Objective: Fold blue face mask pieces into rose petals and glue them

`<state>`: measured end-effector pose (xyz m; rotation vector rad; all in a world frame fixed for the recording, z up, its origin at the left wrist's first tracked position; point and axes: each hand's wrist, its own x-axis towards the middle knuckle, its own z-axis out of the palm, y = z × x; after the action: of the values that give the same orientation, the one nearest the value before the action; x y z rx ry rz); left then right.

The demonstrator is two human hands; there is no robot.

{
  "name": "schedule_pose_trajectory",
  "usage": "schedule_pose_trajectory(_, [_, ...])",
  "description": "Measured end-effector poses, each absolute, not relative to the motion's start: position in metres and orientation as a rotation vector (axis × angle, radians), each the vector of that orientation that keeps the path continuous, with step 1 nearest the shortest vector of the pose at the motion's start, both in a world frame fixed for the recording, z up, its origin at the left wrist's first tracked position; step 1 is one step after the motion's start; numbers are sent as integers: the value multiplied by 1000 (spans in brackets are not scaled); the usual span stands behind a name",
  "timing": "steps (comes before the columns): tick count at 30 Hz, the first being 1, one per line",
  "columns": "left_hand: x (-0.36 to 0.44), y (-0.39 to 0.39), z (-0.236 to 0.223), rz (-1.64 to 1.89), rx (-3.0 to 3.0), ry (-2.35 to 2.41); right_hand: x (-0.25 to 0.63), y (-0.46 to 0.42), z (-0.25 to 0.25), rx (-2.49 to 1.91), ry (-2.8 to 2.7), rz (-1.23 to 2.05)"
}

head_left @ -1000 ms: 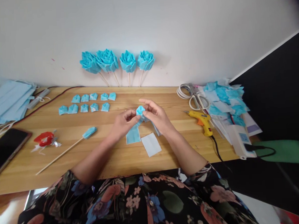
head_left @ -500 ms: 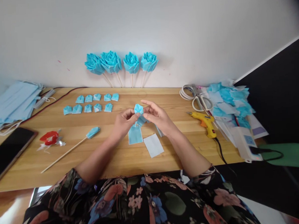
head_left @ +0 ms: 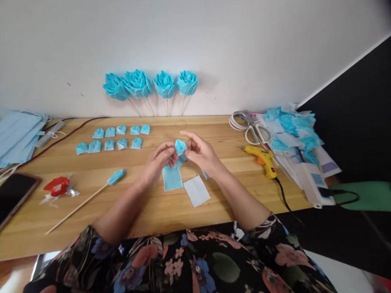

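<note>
A small folded blue fabric petal [head_left: 180, 146] is up between my hands, just above the table. My right hand [head_left: 203, 154] pinches it from the right with thumb and fingers, the index finger raised behind. At the petal's lower left edge, the closed fingertips of my left hand [head_left: 159, 160] meet it. Beneath my hands lie a flat blue fabric square [head_left: 172, 179] and a pale grey-white square [head_left: 197, 191]; other blue pieces are partly hidden by my fingers. Left of my arm rests a wooden stick [head_left: 77, 208] with a blue bud [head_left: 116, 177] on its tip.
Folded petals [head_left: 109, 145] form two rows at back left. Blue flowers [head_left: 164, 84] on sticks lean against the wall. Masks [head_left: 14, 136], a phone [head_left: 11, 204] and a red wrapper [head_left: 57, 186] lie left; scissors [head_left: 257, 132], a yellow glue gun [head_left: 263, 158] and fabric scraps [head_left: 293, 128] lie right.
The petal has turned and looks narrower between my fingers. My left fingers have shifted slightly down its left side. The whole view has swung a little to the right.
</note>
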<state>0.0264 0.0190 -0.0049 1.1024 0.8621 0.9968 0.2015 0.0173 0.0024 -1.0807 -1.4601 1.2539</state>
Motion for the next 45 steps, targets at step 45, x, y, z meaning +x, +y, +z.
schedule_pose_trajectory(45, [28, 15, 3, 873, 1347, 973, 211, 18, 4, -1041, -1378, 1287])
